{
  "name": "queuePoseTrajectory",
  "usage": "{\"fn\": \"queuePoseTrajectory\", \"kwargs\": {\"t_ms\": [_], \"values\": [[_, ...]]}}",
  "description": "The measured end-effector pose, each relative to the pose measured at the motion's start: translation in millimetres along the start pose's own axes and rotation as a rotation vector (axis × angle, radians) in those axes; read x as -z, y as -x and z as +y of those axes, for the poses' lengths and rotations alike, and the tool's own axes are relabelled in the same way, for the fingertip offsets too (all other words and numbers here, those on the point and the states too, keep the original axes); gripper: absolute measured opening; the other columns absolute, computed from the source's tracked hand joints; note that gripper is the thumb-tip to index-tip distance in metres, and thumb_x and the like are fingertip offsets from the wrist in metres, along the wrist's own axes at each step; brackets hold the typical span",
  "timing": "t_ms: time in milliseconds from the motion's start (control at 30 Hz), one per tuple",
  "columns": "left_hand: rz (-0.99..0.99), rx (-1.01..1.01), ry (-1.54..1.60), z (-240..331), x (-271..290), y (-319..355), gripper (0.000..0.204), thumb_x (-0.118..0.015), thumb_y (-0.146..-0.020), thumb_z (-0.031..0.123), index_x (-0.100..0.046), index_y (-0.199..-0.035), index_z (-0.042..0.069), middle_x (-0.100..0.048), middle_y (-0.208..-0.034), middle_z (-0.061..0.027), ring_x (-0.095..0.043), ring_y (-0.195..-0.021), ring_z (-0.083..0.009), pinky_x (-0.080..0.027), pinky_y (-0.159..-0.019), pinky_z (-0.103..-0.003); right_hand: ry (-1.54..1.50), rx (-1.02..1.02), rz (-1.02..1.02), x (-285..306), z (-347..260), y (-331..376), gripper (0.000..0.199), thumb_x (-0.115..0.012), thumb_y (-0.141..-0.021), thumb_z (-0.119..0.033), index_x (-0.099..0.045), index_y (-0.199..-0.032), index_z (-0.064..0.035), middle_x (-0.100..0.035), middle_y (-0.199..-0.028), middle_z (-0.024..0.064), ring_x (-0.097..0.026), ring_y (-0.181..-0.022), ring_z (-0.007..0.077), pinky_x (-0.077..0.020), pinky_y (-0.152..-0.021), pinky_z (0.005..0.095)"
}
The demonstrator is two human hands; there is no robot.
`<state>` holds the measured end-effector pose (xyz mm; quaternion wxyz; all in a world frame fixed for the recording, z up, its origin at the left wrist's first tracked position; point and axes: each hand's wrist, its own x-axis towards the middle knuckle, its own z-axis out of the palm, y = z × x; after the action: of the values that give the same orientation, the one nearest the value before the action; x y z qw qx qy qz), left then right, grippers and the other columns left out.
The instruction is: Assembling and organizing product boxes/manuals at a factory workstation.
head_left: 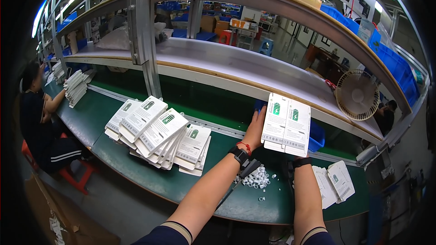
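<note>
My left hand [255, 129] grips the left edge of two side-by-side white cartons [286, 124], raised above the green bench [227, 195]; my right hand [300, 157] is mostly hidden beneath, its fingers' state unclear. Whether the cartons are filled, or the blue bin [317, 137] behind, I cannot tell.

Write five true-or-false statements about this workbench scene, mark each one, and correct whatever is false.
1. The left hand is at the left edge of the raised white boxes. True.
2. The small white pieces lie right of both forearms. False: they lie between them.
3. The larger stack of boxes is left of the forearms, the smaller pile right. True.
4. The worktop is white. False: it is green.
5. The co-worker at far left is standing. False: that person sits on a red stool.
</note>
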<state>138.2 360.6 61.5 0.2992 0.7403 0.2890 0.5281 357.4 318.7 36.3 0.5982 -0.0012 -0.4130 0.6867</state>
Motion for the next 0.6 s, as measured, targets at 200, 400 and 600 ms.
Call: {"fn": "queuePoseTrajectory", "kwargs": {"t_ms": [200, 400, 600], "values": [[-0.013, 0.005, -0.023, -7.1, -1.7, -1.7, 0.079, -0.068, -0.076, 0.012, -0.021, -0.138, 0.000, -0.029, -0.138, -0.0301, -0.027, -0.130, -0.0446, -0.031, -0.106, -0.041, 0.177, 0.055, 0.090, -9.2, 3.2, 3.0, 0.045, -0.049, -0.093, -0.029, -0.043, -0.129, -0.0010, -0.050, -0.128, 0.0124, -0.050, -0.114, 0.0268, -0.0446, -0.092, 0.0369], [-0.034, -0.029, 0.027, -9.0, -1.7, -4.9, 0.080, -0.066, -0.077, 0.013, -0.019, -0.140, 0.000, -0.027, -0.141, -0.0268, -0.026, -0.131, -0.0435, -0.029, -0.107, -0.041, 0.388, 0.078, 0.148, -9.9, 3.0, 3.8, 0.044, -0.050, -0.092, -0.027, -0.044, -0.127, -0.0005, -0.051, -0.125, 0.0127, -0.051, -0.112, 0.0266, -0.0451, -0.091, 0.0363], [-0.095, -0.139, -0.002, -19.4, -7.2, -5.4, 0.089, -0.067, -0.077, 0.018, -0.009, -0.142, 0.000, -0.022, -0.145, -0.0251, -0.021, -0.133, -0.0431, -0.024, -0.110, -0.042, 0.603, 0.105, 0.200, -11.0, 3.9, 2.3, 0.043, -0.052, -0.091, -0.026, -0.046, -0.125, 0.0000, -0.053, -0.123, 0.0131, -0.053, -0.110, 0.0264, -0.0455, -0.090, 0.0358]]}}
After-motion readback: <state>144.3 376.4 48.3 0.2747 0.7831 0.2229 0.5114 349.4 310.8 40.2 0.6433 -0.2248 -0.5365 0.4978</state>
